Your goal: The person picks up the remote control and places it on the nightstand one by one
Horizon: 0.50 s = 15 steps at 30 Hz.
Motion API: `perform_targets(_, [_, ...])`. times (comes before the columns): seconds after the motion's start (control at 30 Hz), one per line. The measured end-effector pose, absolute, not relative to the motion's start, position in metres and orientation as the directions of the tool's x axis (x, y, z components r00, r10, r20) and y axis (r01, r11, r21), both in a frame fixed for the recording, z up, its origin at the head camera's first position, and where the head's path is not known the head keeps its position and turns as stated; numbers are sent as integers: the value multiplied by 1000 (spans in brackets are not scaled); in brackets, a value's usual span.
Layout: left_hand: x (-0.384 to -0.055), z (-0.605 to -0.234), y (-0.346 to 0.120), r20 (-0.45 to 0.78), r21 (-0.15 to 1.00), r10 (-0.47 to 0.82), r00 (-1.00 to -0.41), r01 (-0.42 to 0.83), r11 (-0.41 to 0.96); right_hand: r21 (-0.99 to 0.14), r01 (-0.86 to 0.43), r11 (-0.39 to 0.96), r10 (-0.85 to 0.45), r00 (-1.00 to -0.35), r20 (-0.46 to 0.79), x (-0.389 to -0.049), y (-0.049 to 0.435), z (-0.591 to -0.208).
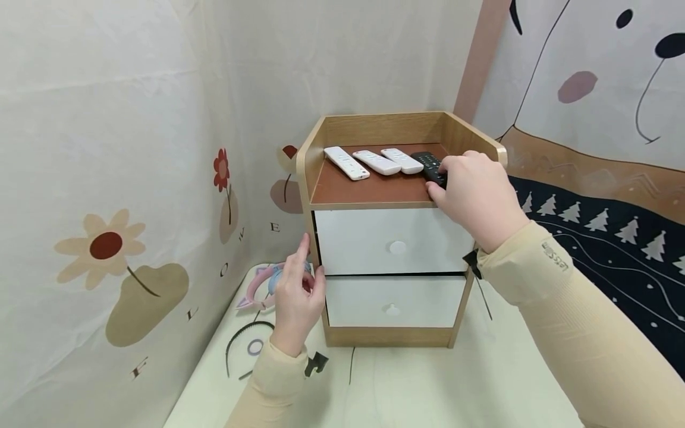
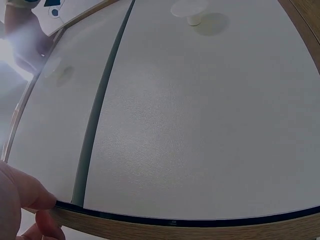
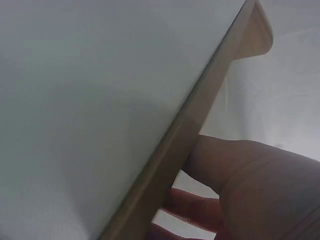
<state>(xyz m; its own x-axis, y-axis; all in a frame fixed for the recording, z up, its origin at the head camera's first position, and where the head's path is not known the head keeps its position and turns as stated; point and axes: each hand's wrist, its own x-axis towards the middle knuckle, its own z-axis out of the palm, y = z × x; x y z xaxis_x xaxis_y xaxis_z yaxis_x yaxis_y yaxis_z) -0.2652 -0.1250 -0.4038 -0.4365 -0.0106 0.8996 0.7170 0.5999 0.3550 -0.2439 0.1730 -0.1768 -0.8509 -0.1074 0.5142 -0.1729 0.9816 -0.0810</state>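
A small wooden cabinet [image 1: 389, 336] has two white drawers, both shut, with round white knobs. On its brown top lie three white remote controls [image 1: 346, 163] and, right of them, a black remote control [image 1: 428, 163]. My right hand [image 1: 476, 193] pinches the near end of the black remote control, with the thumb at its front; the hand covers part of it. My left hand [image 1: 297, 297] rests against the cabinet's left side, index finger extended upward. In the left wrist view, the left thumb [image 2: 32, 192] touches the cabinet's wooden edge [image 2: 190, 231].
Raised wooden walls [image 1: 382, 129] border the cabinet top at the back and sides. Left of the cabinet, a pink and blue headset [image 1: 262, 285], a black headband [image 1: 231, 345] and a small purple ring [image 1: 255, 347] lie on the white table [image 1: 401, 386]. Printed cloth hangs behind.
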Motion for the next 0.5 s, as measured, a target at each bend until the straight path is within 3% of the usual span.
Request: perform_targets(0.5, [-263,-403,-124,894,371,-18,-447,720,587,-109,-164,980,-110,-914,391,-281,175,-169])
